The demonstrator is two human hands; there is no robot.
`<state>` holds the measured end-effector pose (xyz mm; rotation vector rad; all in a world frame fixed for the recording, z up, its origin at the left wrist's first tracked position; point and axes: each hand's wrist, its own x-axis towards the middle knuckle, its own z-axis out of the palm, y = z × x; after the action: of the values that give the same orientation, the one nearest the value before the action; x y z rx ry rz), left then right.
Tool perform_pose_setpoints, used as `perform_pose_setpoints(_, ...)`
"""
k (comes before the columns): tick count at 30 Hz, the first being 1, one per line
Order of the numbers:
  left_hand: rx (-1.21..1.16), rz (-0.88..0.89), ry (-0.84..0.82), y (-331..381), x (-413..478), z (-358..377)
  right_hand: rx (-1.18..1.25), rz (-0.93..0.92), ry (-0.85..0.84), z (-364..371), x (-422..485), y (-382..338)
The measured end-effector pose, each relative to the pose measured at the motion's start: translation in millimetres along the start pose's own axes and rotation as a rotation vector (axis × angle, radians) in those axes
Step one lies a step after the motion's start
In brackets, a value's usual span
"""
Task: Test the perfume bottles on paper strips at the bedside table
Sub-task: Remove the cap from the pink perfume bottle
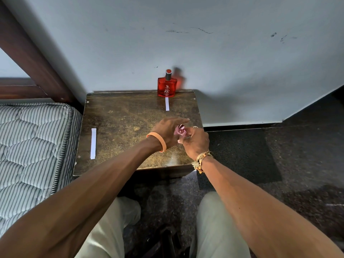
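A red perfume bottle [167, 85] with a dark neck and red cap stands upright at the back edge of the brown bedside table [121, 123], against the wall. A white paper strip [167, 104] lies just in front of it. A second, longer paper strip [93, 143] lies near the table's left edge. Over the table's right side, my left hand [166, 130] and my right hand [195, 141] both hold a small pink perfume bottle [180, 130] between them; most of it is hidden by the fingers.
A striped mattress [31, 146] borders the table on the left, with a dark wooden bed frame [33, 58] behind it. The pale wall [204, 43] rises right behind the table. Dark carpet [260, 155] lies to the right; my knees [214, 220] are below.
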<state>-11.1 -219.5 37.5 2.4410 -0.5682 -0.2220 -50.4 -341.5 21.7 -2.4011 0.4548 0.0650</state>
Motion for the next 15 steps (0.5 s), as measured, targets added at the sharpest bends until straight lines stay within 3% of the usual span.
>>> perform_pose_setpoints(15, -0.039, -0.02, 0.057, -4.9, 3.1, 5.2, 0.034, 0.016, 0.001, 0.7, -0.6, 0.3)
